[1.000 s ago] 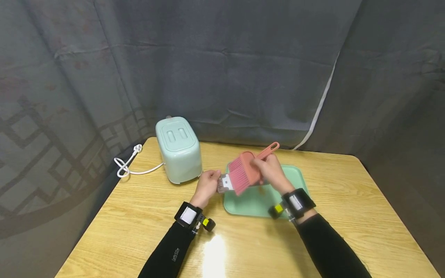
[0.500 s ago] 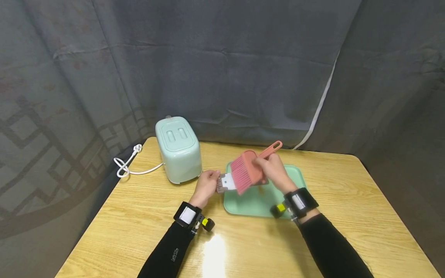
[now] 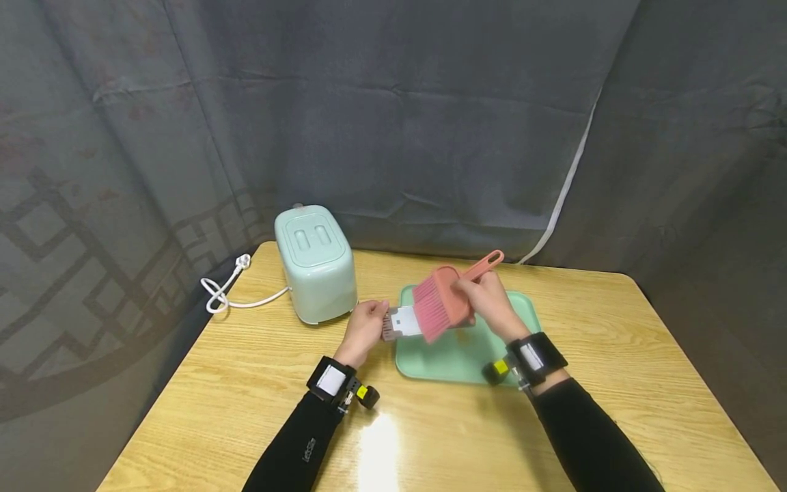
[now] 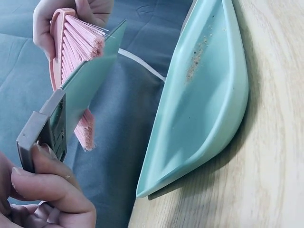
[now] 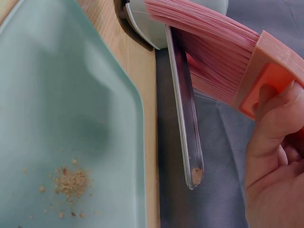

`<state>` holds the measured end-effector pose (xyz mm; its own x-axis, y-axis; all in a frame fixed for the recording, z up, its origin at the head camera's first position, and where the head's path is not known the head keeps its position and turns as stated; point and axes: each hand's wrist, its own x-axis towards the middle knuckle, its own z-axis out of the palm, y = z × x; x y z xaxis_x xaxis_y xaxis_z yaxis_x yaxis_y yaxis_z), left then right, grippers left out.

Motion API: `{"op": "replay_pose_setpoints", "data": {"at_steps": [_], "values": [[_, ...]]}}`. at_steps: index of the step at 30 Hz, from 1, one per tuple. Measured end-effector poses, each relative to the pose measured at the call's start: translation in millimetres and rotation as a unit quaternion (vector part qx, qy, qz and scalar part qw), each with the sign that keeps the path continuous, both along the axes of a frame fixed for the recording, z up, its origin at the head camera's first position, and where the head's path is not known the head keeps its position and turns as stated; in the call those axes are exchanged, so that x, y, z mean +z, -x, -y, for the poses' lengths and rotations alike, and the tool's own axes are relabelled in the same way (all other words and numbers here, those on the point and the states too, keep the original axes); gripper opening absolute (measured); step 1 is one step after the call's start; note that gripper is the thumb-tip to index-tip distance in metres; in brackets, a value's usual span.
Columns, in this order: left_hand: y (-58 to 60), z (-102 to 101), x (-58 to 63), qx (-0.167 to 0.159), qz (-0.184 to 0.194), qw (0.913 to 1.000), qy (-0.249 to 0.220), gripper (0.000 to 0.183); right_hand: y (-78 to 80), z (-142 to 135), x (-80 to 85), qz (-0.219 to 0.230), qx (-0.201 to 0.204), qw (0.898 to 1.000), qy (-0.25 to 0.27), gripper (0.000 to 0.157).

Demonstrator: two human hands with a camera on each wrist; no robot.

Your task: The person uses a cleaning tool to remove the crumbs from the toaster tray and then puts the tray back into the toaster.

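Observation:
My left hand (image 3: 363, 331) pinches the grey end of a flat, narrow toaster crumb tray (image 3: 402, 321), held above a mint-green serving tray (image 3: 430, 367). In my right hand (image 3: 492, 309) is a pink brush (image 3: 453, 294), gripped where the handle meets the head. Its bristles (image 5: 209, 52) lie over the crumb tray, and in the left wrist view they hang down on both sides of it. A bit of crumb sits at the crumb tray's free end in the right wrist view. Brown crumbs (image 5: 71, 183) lie scattered on the green tray below.
A mint-green toaster (image 3: 320, 273) stands at the back left of the wooden table (image 3: 246, 403), close to my left hand. Its white cord (image 3: 218, 294) and plug lie near the left edge. A grey curtain (image 3: 393, 137) hangs behind the table.
My right hand and the brush have shifted slightly to the right along the crumb tray, uncovering more of its surface near my left hand. The left hand has hardly moved.

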<state>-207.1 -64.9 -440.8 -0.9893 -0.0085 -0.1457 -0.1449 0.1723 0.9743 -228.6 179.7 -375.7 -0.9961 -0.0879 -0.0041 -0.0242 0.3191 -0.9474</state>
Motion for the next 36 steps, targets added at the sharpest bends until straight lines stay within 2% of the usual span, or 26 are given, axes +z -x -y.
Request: {"op": "replay_pose_setpoints", "data": {"at_steps": [10,18,24,36], "values": [[-0.3,2,-0.4,-0.002,0.002,1.0,0.003,0.036,0.6,-1,-2.7,-0.006,0.003,1.0,-0.001,0.023],[0.5,3,0.4,-0.004,0.003,0.9999,0.009,0.036,1.2,-5,0.9,-0.006,-0.004,1.0,-0.015,0.023],[0.7,4,-1.1,-0.002,-0.001,0.9999,0.014,0.037,-0.5,-11,4.1,-0.01,-0.001,1.0,-0.002,0.024],[1.4,3,-2.4,0.002,-0.002,0.9999,0.015,0.037,-0.3,-20,-5.5,-0.01,-0.002,1.0,0.019,0.022]]}}
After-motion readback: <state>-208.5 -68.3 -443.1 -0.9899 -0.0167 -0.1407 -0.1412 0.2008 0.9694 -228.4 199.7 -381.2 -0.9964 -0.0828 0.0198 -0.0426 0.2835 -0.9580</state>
